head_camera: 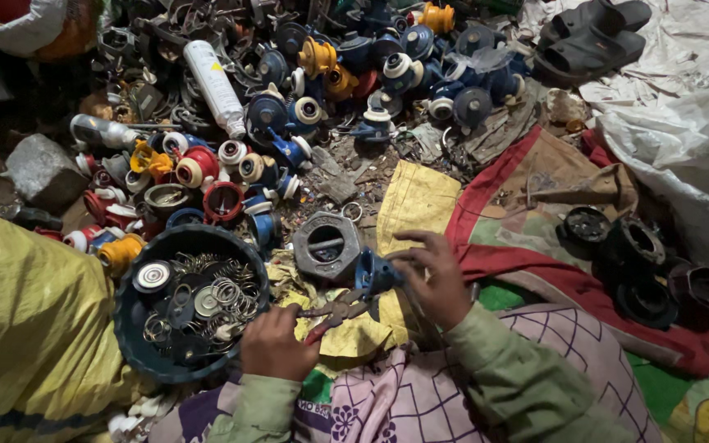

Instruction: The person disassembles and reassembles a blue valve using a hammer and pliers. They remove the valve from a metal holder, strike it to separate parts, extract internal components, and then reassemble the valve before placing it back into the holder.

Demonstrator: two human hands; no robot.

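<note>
Head view, looking down at a floor covered with scrap parts.

Left hand (272, 344), lower centre of the frame: fingers closed around the handles of a pair of pliers (334, 312). The pliers point right and slightly up, their tip at the underside of a small blue plastic part (373, 275).

Right hand (436, 279), just right of centre: fingers curled down over the blue plastic part, steadying it from the right. Whether the grip is firm I cannot tell; the fingertips touch it. The part sits over a yellow cloth (416, 205) spread in mid-frame.

Just left of the blue part: a grey hexagonal metal block (327, 244) with a round recess, lying flat and touching nothing the hands hold.

Lower left: a dark round bowl (129, 328) holding springs, washers and small metal discs; its rim lies close to the left hand.

Upper half of the frame: a dense heap of blue, red, yellow and white plastic caps and fittings (289, 123). A white cylindrical canister (215, 86) lies tilted across the heap, upper left.

Right of centre: a group of black round rubber parts (633, 254) on a red-edged cloth. Upper right corner: a pair of dark sandals (588, 37) on a pale sheet.

Far left: yellow sacking (26, 328).
</note>
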